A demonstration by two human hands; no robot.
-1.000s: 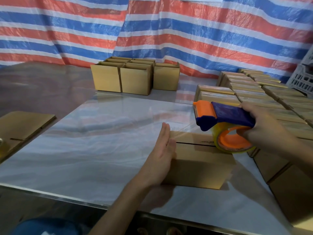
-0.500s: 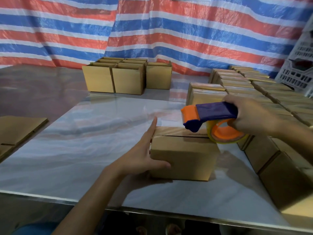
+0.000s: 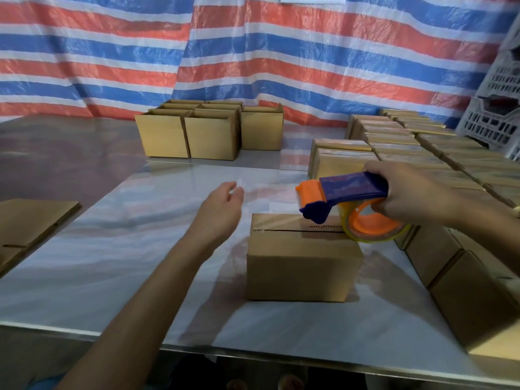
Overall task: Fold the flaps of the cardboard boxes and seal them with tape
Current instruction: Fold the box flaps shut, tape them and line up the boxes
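Observation:
A small cardboard box (image 3: 302, 266) stands on the grey table (image 3: 112, 266) in front of me, its top flaps folded down with a dark seam across the top. My right hand (image 3: 410, 192) grips a blue and orange tape dispenser (image 3: 351, 201) just above the box's right top edge, its tape roll near the seam. My left hand (image 3: 219, 209) hovers left of the box, fingers relaxed, touching nothing.
Several open boxes (image 3: 208, 130) stand at the back of the table. Rows of closed boxes (image 3: 422, 153) fill the right side, down to the near right corner. Flat cardboard (image 3: 31, 223) lies at the left. A white crate (image 3: 495, 119) stands far right.
My left hand has let go of the box's left side and lifted away to the left. The dispenser stays over the box's right top edge.

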